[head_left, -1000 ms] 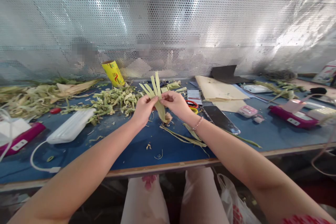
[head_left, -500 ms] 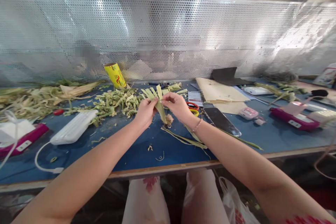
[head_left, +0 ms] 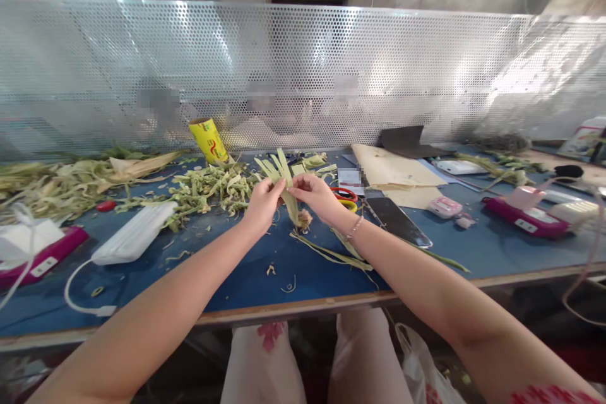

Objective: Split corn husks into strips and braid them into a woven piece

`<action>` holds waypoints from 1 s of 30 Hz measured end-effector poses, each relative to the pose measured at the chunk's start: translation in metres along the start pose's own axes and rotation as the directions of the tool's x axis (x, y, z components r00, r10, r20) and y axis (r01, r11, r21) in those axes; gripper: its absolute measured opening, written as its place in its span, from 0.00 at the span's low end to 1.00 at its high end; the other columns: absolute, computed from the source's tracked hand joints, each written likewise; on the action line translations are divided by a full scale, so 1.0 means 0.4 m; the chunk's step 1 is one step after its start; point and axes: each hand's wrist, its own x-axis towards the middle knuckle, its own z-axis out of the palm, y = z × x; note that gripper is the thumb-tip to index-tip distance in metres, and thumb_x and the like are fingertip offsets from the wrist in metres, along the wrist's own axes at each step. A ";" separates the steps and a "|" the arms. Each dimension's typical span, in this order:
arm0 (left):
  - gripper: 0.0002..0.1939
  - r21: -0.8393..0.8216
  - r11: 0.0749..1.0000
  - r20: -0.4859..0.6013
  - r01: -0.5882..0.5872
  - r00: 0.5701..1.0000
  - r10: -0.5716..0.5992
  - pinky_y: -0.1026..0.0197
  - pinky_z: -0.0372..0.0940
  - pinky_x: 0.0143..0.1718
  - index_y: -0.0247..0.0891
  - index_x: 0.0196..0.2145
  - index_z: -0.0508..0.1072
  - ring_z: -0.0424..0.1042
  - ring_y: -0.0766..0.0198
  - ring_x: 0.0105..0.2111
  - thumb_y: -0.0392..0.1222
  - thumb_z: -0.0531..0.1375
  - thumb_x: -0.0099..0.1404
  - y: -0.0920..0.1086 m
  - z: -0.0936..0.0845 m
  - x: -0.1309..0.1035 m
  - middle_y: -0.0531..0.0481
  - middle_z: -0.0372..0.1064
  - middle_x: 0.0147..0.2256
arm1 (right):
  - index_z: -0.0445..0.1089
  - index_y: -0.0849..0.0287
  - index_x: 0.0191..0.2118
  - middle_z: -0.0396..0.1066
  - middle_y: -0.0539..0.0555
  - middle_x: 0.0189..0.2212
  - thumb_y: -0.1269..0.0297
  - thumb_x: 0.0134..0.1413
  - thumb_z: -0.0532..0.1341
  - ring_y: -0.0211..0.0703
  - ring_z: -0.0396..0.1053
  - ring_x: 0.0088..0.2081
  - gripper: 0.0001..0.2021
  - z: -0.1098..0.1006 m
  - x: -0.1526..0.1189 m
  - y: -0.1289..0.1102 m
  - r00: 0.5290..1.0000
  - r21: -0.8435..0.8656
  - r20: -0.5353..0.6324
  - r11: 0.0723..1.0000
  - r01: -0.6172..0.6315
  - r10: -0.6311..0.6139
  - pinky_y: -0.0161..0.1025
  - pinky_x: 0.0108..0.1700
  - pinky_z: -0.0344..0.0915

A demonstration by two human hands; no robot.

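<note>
A pale green corn husk (head_left: 290, 207), split into several strips that fan out at the top, stands between my hands over the blue table. My left hand (head_left: 262, 205) pinches it from the left side. From the right, my right hand (head_left: 316, 196) has thumb and fingers closed at the same spot on the strips. The husk's brownish, frayed lower end (head_left: 304, 219) hangs just above or on the tabletop; I cannot tell which. Beneath my right wrist lie loose long husk strips (head_left: 334, 255). Scissors with red and yellow handles (head_left: 348, 204) are partly hidden behind that hand.
Curled husk pieces (head_left: 215, 188) are heaped behind my left hand, near a yellow tube (head_left: 208, 141). Left lies a white power strip (head_left: 135, 233) with its cable. A black phone (head_left: 398, 218), brown paper (head_left: 392, 167) and a pink case (head_left: 445, 206) lie right. A perforated metal screen (head_left: 303, 63) stands behind.
The camera view has tilted up slightly, so more of the exit sign shows. My hands stay on the husk, and the right fingers have shifted slightly lower along the strips.
</note>
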 end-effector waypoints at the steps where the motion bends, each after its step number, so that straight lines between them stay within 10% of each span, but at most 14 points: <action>1: 0.08 0.013 1.000 0.022 -0.017 1.000 0.017 0.62 0.63 0.29 0.35 0.23 0.67 0.66 0.68 0.22 0.42 0.61 0.51 0.001 -0.002 0.000 0.54 0.65 0.20 | 0.62 0.59 0.27 0.60 0.45 0.21 0.60 0.39 0.62 0.30 0.58 0.24 0.10 -0.001 0.001 0.001 1.000 0.002 -0.007 1.000 -0.012 0.012 0.32 0.29 0.59; 10: 0.09 0.262 0.950 0.058 -0.169 0.985 0.159 0.62 0.65 0.30 0.35 0.24 0.71 0.68 0.66 0.24 0.44 0.60 0.51 0.002 -0.018 0.004 0.52 0.69 0.22 | 0.63 0.59 0.26 0.63 0.45 0.21 0.57 0.37 0.64 0.32 0.62 0.25 0.13 0.001 -0.006 -0.024 0.997 0.097 -0.054 0.994 -0.054 0.060 0.33 0.30 0.61; 22: 0.08 -0.083 0.995 -0.032 0.060 0.998 -0.063 0.63 0.62 0.26 0.33 0.20 0.70 0.66 0.69 0.20 0.39 0.64 0.41 0.010 0.000 0.002 0.53 0.68 0.18 | 0.65 0.58 0.30 0.65 0.48 0.26 0.63 0.45 0.58 0.33 0.62 0.29 0.05 0.001 -0.002 -0.009 0.994 -0.018 -0.034 0.994 0.105 -0.105 0.33 0.33 0.61; 30: 0.06 0.119 0.992 0.023 -0.050 0.999 0.048 0.64 0.64 0.29 0.34 0.22 0.72 0.68 0.68 0.23 0.40 0.63 0.46 0.008 -0.006 -0.002 0.53 0.69 0.21 | 0.63 0.59 0.30 0.65 0.48 0.26 0.58 0.44 0.61 0.35 0.63 0.29 0.10 -0.006 0.004 0.007 0.998 -0.059 -0.044 0.998 0.034 -0.036 0.35 0.34 0.62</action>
